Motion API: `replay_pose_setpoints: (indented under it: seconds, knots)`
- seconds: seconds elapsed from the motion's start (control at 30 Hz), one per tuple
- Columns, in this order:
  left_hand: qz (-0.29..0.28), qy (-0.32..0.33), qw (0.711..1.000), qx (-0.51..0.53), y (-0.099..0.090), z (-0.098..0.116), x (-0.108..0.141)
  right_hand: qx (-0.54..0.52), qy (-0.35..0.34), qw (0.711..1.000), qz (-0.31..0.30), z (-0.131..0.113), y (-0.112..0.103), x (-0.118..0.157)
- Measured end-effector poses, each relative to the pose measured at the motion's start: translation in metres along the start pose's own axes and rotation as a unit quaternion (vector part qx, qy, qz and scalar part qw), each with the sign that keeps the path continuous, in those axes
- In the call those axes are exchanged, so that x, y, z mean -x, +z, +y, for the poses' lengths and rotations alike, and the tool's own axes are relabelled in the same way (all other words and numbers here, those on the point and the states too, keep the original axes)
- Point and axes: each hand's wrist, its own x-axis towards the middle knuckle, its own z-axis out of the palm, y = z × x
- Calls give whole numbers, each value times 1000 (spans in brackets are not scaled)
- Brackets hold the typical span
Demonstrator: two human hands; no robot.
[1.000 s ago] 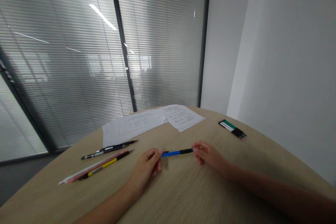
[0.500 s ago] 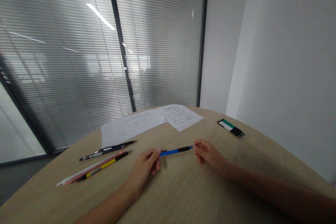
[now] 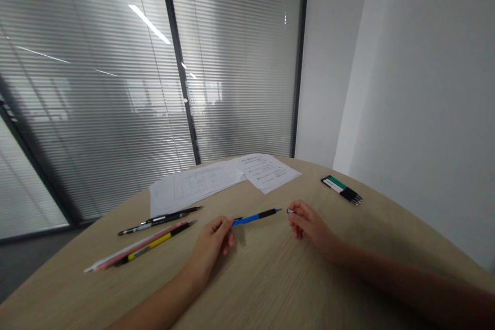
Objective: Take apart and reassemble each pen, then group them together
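Observation:
Near the middle of the table, my left hand [image 3: 215, 240] pinches the rear end of a blue pen [image 3: 253, 218] with a black grip. The pen points right and slightly up, its thin tip bare. To the right of that tip, my right hand [image 3: 309, 224] holds a small metallic tip piece [image 3: 290, 211] between thumb and fingers. A gap separates this piece from the pen. Left of my left hand lie a yellow pen [image 3: 152, 245], a pink and white pen [image 3: 133, 248] and black pens [image 3: 160, 220].
Printed sheets [image 3: 201, 184] lie at the back of the round wooden table [image 3: 255, 278], a further sheet [image 3: 273, 172] overlapping them. At the right rests a flat pack [image 3: 340, 189] of green, white and black pens or refills. Glass panels with blinds stand behind.
The metallic piece in my right hand has come away from the pen's front end. My left hand has shifted slightly left with the pen, and my right hand slightly right.

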Motion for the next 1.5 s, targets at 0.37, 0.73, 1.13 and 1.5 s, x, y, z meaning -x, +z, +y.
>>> replay_pose_setpoints:
  seconds: [0.37,0.73,1.13,1.5]
  knots:
    - [0,1,1000,-15,0,2,-1,521,-16,853,16,-6,-27,-7]
    - [-9,-5,1000,4,3,3,1,473,-30,880,-21,3,-35,-16]
    - [-23,-3,999,-28,4,6,4,410,-184,893,-35,1,-28,-2]
    - [-43,6,998,-43,5,6,5,418,-248,870,-78,-4,-25,2]
